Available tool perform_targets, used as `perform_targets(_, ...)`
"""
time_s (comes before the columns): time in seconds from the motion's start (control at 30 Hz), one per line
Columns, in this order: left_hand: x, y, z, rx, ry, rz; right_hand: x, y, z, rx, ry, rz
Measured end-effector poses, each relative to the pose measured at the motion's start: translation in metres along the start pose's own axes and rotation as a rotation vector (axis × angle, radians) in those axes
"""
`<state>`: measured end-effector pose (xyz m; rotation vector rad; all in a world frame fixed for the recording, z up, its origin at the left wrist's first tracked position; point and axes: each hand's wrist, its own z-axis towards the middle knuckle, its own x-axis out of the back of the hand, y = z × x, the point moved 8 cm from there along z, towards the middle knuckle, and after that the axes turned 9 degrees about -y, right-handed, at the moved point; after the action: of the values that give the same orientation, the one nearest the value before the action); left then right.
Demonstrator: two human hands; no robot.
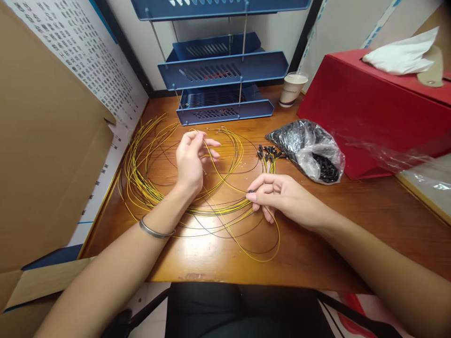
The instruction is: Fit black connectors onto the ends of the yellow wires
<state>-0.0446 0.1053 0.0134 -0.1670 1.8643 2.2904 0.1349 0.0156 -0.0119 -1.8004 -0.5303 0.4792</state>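
Note:
My left hand [193, 157] is raised over the desk, thumb and forefinger pinching a thin yellow wire [215, 168]. That wire runs down to my right hand [273, 195], whose thumb and forefinger close on a small black cap [251, 191]. A loose loop of yellow and dark wire hangs below the right hand. Under and left of my hands lies a wide coil of yellow and black wires [132, 173]. Beyond the right hand, a bunch of wire ends with black caps [269, 152] rests beside a clear plastic bag [306, 150] full of small black pieces.
A blue tiered tray rack [221, 70] stands at the back, with a paper cup [293, 89] to its right. The red box [369, 108] with tissue on top fills the right side. Cardboard [45, 141] borders the left of the wooden desk [317, 253].

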Motion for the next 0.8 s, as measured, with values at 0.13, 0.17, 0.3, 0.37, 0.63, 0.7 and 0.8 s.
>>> perform_targets(0.13, 0.019, 0.012, 0.011, 0.027, -0.005, 0.212, 0.006, 0.0, -0.002, 0.037, 0.069, 0.021)
perform_targets(0.17, 0.021, 0.019, 0.013, 0.021, -0.033, 0.327, 0.009, 0.0, -0.003, 0.061, 0.098, 0.035)
perform_targets(0.3, 0.015, 0.042, 0.011, -0.008, -0.26, 1.001, 0.019, -0.002, -0.005, 0.153, 0.183, 0.108)
perform_targets(0.37, 0.015, 0.046, 0.008, 0.019, -0.381, 1.251, 0.023, -0.002, -0.005, 0.173, 0.208, 0.131)
perform_targets(0.63, 0.031, 0.028, 0.001, 0.311, -0.63, 1.54, 0.022, -0.004, -0.005, 0.184, 0.203, 0.143)
perform_targets(0.7, 0.029, 0.02, -0.001, 0.338, -0.67, 1.568, 0.022, -0.004, -0.005, 0.18, 0.202, 0.139)
perform_targets(0.8, 0.027, 0.012, -0.002, 0.341, -0.71, 1.597, 0.021, -0.004, -0.005, 0.174, 0.205, 0.138)
